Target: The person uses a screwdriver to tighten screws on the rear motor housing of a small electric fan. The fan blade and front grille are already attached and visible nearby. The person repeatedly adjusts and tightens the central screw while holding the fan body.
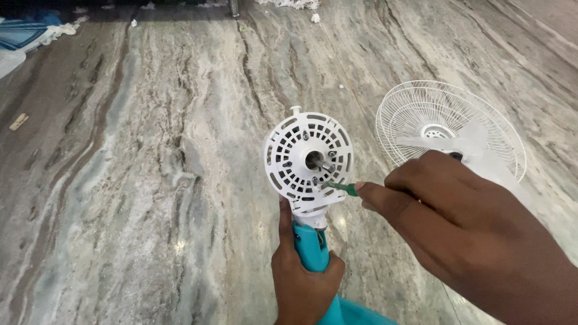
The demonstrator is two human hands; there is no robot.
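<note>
Fan motor housing [308, 161], white, round and slotted, is held upright over the marble floor [150, 180], its perforated face turned toward the camera. A short metal shaft [321, 162] projects from the centre of the face, and several small screws are seen around it.

Left hand [304, 278] is closed around the turquoise neck [311, 245] directly below the housing, thumb laid up along the neck toward the white collar. The grip is firm; the fingers are wrapped fully around.

Right hand [457, 222] is positioned to the right of the housing and slightly below its centre, fingers pinched shut on a green-handled screwdriver [341, 186]. Only a short length of the green handle is visible past the fingertips. The tool's tip is set against the lower right part of the housing face, near one of the screws; whether it is seated in the screw head cannot be told.

The two hands are held apart, one below the housing and one to its right.

A white wire fan guard [450, 127] lies on the floor to the right of the housing, partly hidden behind the right hand. Pale translucent blades are seen inside it.

Far up and left of the housing, blue cloth [21, 33] is noted at the floor's edge, with small white scraps [315, 18] scattered above the housing.
</note>
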